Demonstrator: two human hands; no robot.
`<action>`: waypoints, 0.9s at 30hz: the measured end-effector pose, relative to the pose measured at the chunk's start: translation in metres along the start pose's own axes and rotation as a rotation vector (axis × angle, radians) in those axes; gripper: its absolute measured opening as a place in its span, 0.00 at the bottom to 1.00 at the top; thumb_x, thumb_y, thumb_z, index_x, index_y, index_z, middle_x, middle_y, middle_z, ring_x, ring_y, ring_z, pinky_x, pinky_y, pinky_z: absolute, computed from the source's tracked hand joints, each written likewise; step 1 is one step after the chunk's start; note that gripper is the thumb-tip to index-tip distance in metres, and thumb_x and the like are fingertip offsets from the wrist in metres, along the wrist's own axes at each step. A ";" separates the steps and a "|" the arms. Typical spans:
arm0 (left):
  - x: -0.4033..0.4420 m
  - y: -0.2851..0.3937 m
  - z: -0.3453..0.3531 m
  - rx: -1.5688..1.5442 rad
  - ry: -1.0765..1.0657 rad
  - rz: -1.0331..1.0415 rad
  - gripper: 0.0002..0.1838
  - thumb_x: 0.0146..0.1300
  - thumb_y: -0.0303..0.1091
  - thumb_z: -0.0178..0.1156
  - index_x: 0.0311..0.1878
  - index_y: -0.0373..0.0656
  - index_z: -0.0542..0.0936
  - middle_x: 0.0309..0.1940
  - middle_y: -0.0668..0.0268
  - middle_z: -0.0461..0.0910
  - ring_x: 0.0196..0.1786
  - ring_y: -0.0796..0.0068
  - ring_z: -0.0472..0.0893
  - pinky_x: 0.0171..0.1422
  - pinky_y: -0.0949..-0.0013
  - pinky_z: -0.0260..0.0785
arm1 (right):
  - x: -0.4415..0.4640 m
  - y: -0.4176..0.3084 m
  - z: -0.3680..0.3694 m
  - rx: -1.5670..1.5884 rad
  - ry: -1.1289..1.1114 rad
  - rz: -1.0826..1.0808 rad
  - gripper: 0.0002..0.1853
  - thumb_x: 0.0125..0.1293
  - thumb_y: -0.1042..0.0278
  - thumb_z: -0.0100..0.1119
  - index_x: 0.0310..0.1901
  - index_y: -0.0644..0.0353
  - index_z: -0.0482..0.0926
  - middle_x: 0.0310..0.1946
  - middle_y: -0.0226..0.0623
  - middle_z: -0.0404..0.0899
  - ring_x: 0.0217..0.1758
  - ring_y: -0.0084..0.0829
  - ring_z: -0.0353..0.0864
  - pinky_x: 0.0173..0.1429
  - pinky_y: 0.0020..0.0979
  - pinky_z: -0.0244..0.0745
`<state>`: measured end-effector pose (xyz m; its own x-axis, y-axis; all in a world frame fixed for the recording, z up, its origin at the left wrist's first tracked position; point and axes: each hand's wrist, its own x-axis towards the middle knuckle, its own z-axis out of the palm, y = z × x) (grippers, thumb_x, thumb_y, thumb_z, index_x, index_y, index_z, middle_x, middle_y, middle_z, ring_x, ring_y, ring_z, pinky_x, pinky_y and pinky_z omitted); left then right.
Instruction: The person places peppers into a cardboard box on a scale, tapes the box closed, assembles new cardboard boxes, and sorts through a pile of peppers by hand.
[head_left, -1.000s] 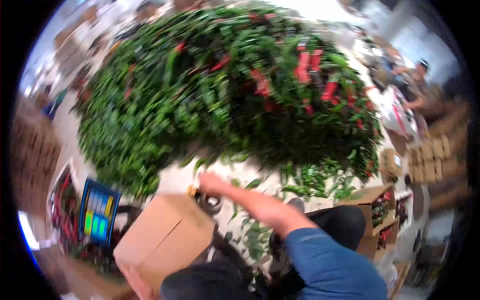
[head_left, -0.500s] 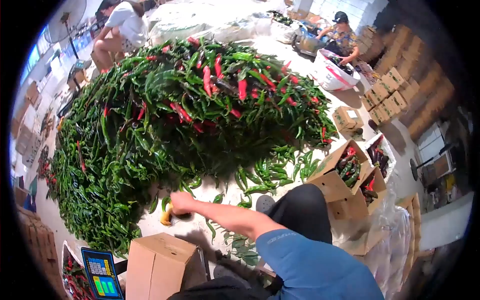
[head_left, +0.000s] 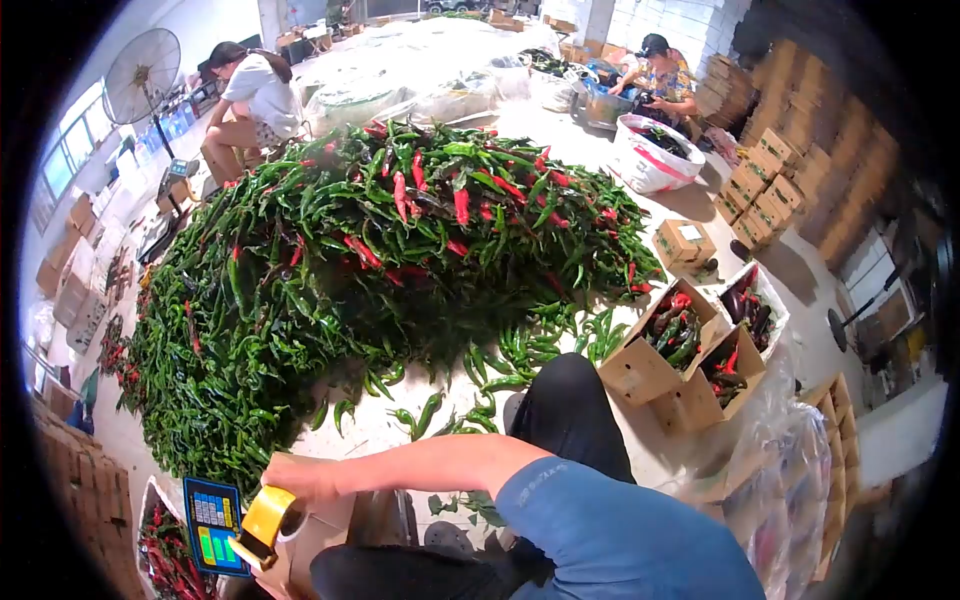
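My right hand [head_left: 303, 480] is closed around a yellow tape dispenser [head_left: 266, 518] at the lower left. The dispenser is over the top of a cardboard box [head_left: 328, 522], close to my knee; whether it touches the box is hard to tell. My right arm stretches across in a blue sleeve. I cannot make out my left hand in this view. Just left of the dispenser stands a scale display [head_left: 212, 515] with a keypad and a lit green screen. Beyond the box rises a large heap of green and red chili peppers [head_left: 400, 230].
Opened cardboard boxes of peppers [head_left: 640, 372] stand at the right beside a white sack [head_left: 768, 335]. Loose green peppers [head_left: 428, 412] lie on the floor before the heap. Two people sit farther back, one at the left [head_left: 262, 100], one at the right [head_left: 668, 85]. A pepper sack [head_left: 150, 505] stands lower left.
My right hand has moved left and toward me with the tape dispenser, from the floor by the heap to the box. The camera view has tilted up, showing more of the background.
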<state>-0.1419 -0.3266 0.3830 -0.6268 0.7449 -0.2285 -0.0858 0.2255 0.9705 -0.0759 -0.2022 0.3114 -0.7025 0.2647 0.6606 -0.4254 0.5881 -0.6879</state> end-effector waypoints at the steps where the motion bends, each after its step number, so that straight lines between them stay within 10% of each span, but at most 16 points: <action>1: -0.007 -0.005 -0.010 -0.039 0.039 -0.004 0.29 0.73 0.47 0.58 0.70 0.37 0.74 0.67 0.60 0.75 0.66 0.64 0.74 0.73 0.60 0.64 | 0.001 -0.006 -0.010 -0.010 -0.003 0.030 0.18 0.42 0.69 0.73 0.37 0.59 0.80 0.32 0.45 0.83 0.40 0.50 0.83 0.41 0.43 0.75; 4: -0.035 -0.030 -0.053 -0.183 0.210 -0.016 0.28 0.74 0.46 0.57 0.70 0.37 0.74 0.67 0.62 0.75 0.67 0.66 0.74 0.73 0.61 0.63 | -0.015 0.009 0.005 0.002 0.126 0.018 0.18 0.50 0.63 0.72 0.43 0.55 0.80 0.38 0.39 0.81 0.43 0.34 0.79 0.49 0.38 0.74; 9: -0.102 -0.099 -0.113 -0.414 0.589 -0.070 0.27 0.75 0.44 0.55 0.70 0.38 0.75 0.67 0.64 0.75 0.67 0.70 0.73 0.74 0.63 0.62 | -0.051 0.047 0.012 0.159 -0.097 0.260 0.22 0.69 0.72 0.59 0.64 0.56 0.71 0.57 0.37 0.77 0.57 0.35 0.77 0.66 0.34 0.74; 12: -0.107 -0.138 -0.131 -0.329 0.819 -0.025 0.22 0.78 0.41 0.54 0.66 0.37 0.77 0.62 0.63 0.79 0.64 0.72 0.76 0.70 0.66 0.66 | -0.012 0.013 -0.006 0.165 -0.075 -0.026 0.29 0.56 0.79 0.63 0.62 0.61 0.70 0.53 0.42 0.77 0.56 0.35 0.79 0.62 0.36 0.74; 15: -0.124 -0.102 -0.124 -0.263 0.914 0.151 0.18 0.77 0.35 0.54 0.62 0.32 0.77 0.57 0.57 0.81 0.58 0.69 0.80 0.68 0.64 0.70 | -0.008 0.004 -0.011 0.077 -0.206 0.105 0.28 0.65 0.78 0.66 0.65 0.61 0.68 0.57 0.38 0.77 0.59 0.31 0.78 0.63 0.31 0.74; 21: -0.104 -0.026 -0.093 -0.667 0.352 -0.236 0.18 0.75 0.41 0.56 0.54 0.35 0.82 0.42 0.58 0.86 0.44 0.66 0.85 0.52 0.63 0.77 | -0.016 0.013 -0.013 -0.010 -0.165 0.144 0.30 0.58 0.77 0.69 0.63 0.60 0.70 0.57 0.42 0.80 0.57 0.38 0.82 0.62 0.35 0.76; 27: -0.089 0.004 -0.077 -0.627 0.292 -0.223 0.19 0.75 0.43 0.55 0.48 0.35 0.83 0.41 0.61 0.86 0.39 0.70 0.84 0.47 0.67 0.77 | -0.015 0.008 -0.016 0.019 -0.188 0.139 0.31 0.59 0.77 0.68 0.65 0.61 0.70 0.60 0.42 0.78 0.61 0.38 0.79 0.66 0.35 0.73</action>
<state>-0.1461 -0.4404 0.4136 -0.7161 0.5058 -0.4810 -0.6087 -0.1153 0.7850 -0.0595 -0.1896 0.3006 -0.8481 0.1942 0.4930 -0.3269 0.5406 -0.7752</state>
